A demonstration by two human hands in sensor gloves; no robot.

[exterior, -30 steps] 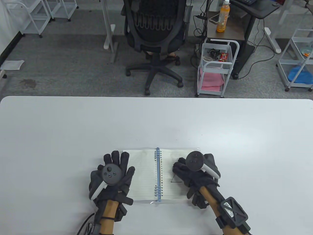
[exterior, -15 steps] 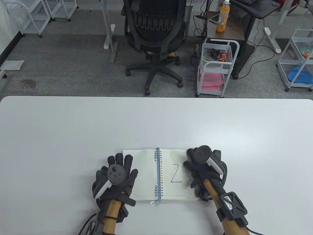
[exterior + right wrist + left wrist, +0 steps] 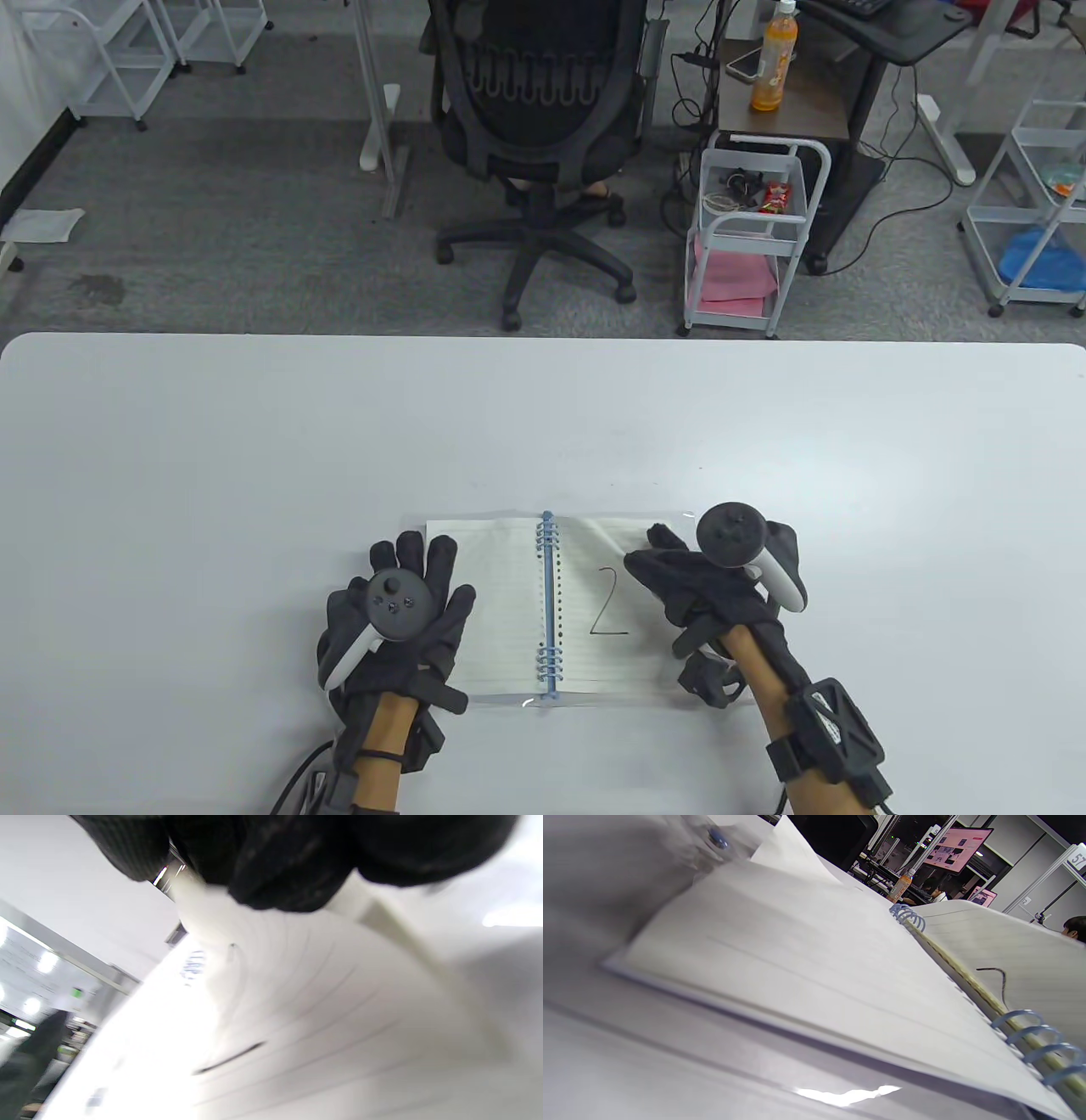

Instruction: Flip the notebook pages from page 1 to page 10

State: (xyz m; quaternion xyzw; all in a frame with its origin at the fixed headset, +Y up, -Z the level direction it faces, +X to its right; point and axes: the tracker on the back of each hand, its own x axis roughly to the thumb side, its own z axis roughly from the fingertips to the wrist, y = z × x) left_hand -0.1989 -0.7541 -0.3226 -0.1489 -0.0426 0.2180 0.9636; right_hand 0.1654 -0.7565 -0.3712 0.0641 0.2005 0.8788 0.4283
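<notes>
A spiral notebook [image 3: 509,611] lies open near the table's front edge, with a blue wire binding [image 3: 548,607]. Its right page [image 3: 607,611] bears a handwritten "2". My left hand [image 3: 407,611] lies flat with fingers spread on the left page's outer part. My right hand [image 3: 657,556] pinches the outer edge of the right page, which bows upward. In the left wrist view the left page [image 3: 806,976] lies flat and the right page [image 3: 1009,950] arches above the binding [image 3: 1031,1027]. In the right wrist view my gloved fingers [image 3: 275,866] grip the curved page [image 3: 318,1005].
The white table [image 3: 254,467] stretches wide behind and beside the notebook. Beyond its far edge stand a black office chair [image 3: 534,127] and a small white cart [image 3: 751,238].
My right hand moved from over the right page to its outer edge, uncovering the "2", then took hold of the edge and raised it. My left hand stayed flat.
</notes>
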